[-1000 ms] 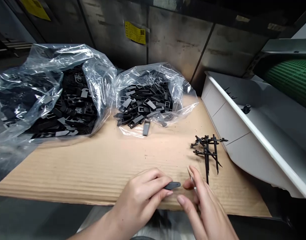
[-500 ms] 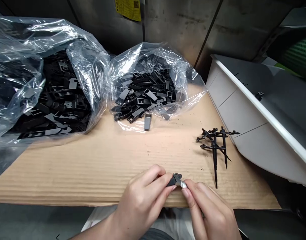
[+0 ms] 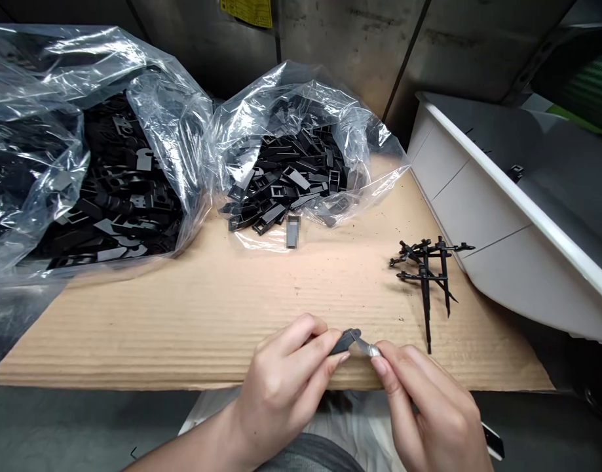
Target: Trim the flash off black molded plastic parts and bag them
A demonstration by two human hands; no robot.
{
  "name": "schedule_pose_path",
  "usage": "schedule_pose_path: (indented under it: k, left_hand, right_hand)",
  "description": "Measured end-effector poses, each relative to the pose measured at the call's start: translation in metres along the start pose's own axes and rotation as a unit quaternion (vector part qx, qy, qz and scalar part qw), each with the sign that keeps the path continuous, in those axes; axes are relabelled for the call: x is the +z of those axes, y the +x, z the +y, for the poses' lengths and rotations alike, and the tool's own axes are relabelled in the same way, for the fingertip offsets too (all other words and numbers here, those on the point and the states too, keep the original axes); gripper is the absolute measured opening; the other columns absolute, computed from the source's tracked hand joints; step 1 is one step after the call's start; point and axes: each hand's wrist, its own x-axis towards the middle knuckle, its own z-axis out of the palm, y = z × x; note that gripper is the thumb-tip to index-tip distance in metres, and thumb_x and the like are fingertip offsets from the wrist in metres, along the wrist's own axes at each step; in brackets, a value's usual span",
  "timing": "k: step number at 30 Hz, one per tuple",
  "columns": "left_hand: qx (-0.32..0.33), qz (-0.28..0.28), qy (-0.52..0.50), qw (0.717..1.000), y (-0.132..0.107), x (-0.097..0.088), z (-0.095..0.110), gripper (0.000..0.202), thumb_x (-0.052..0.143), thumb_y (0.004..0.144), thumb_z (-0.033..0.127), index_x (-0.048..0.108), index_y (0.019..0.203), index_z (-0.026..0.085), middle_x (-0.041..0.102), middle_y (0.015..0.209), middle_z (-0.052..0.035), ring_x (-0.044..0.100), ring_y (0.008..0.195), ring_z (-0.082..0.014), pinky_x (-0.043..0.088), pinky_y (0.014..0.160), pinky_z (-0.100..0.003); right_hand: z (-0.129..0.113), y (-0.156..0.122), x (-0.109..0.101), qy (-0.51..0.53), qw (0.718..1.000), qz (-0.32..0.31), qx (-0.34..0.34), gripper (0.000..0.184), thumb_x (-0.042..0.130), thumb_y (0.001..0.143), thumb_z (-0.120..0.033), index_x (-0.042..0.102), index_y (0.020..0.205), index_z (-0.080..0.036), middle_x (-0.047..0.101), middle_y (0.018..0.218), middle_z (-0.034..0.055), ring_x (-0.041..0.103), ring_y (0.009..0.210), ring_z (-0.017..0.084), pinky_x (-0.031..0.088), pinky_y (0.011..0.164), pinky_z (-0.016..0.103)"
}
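Between thumb and fingers, my left hand (image 3: 291, 370) pinches a small black plastic part (image 3: 346, 340) just above the front edge of the cardboard. My right hand (image 3: 426, 400) is closed on a knife with a thin metal blade (image 3: 364, 345). The blade's tip is at the rounded end of the part; whether it touches or cuts there I cannot tell. Most of the knife's handle is hidden in my fingers. To the right of my hands lie several thin black plastic sprues (image 3: 427, 275) in a loose heap.
A clear bag of black plastic clips (image 3: 295, 177) stands open behind my hands. A larger clear bag of black parts (image 3: 133, 190) is at the left. A white bin (image 3: 482, 210) with a few black pieces borders the cardboard sheet (image 3: 183, 328) on the right.
The knife blade has pulled slightly right, away from the black part, showing more of the part's rounded end. My left hand keeps its pinch. The whole view has shifted a little.
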Motion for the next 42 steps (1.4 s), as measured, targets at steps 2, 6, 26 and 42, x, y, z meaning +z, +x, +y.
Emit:
schedule_pose_path:
  k: [2, 6, 26, 42]
  left_hand:
    - [0.003, 0.006, 0.006, 1.000, -0.001, -0.001, 0.001, 0.017, 0.048, 0.081, 0.004, 0.059, 0.092, 0.013, 0.053, 0.075, -0.0045, 0.053, 0.064, -0.0119, 0.046, 0.057, -0.020]
    - [0.011, 0.017, -0.017, 1.000, -0.006, -0.004, 0.000, 0.020, 0.049, 0.080, 0.004, 0.058, 0.095, 0.014, 0.053, 0.075, -0.0040, 0.053, 0.064, -0.0118, 0.045, 0.055, -0.020]
    - [0.003, 0.022, 0.002, 1.000, -0.007, -0.004, 0.000, 0.024, 0.052, 0.078, 0.004, 0.057, 0.099, 0.015, 0.054, 0.076, -0.0030, 0.053, 0.063, -0.0108, 0.044, 0.057, -0.019]
    - [-0.272, -0.013, -0.263, 0.925, 0.010, -0.015, -0.007, 0.012, 0.044, 0.085, 0.019, 0.052, 0.094, 0.019, 0.049, 0.073, 0.0018, 0.042, 0.052, -0.0070, 0.037, 0.048, -0.016]
  right_hand:
    - [0.004, 0.000, -0.003, -0.009, 1.000, 0.000, -0.023, 0.016, 0.048, 0.082, -0.010, 0.059, 0.094, -0.012, 0.060, 0.068, 0.0048, 0.057, 0.060, 0.013, 0.044, 0.057, 0.023]
    - [0.018, 0.002, -0.019, -0.123, 0.990, 0.060, 0.016, 0.016, 0.047, 0.085, -0.017, 0.062, 0.087, -0.013, 0.063, 0.071, 0.0067, 0.059, 0.063, 0.016, 0.042, 0.060, 0.026]
    - [0.001, 0.006, -0.006, -0.084, 0.996, 0.025, -0.007, 0.017, 0.045, 0.085, -0.013, 0.059, 0.092, -0.010, 0.060, 0.069, 0.0068, 0.058, 0.063, 0.015, 0.045, 0.063, 0.025]
    - [0.012, 0.001, -0.020, -0.079, 0.986, -0.078, -0.125, 0.028, 0.044, 0.085, -0.014, 0.053, 0.111, -0.011, 0.062, 0.067, 0.0036, 0.058, 0.053, 0.013, 0.047, 0.059, 0.022]
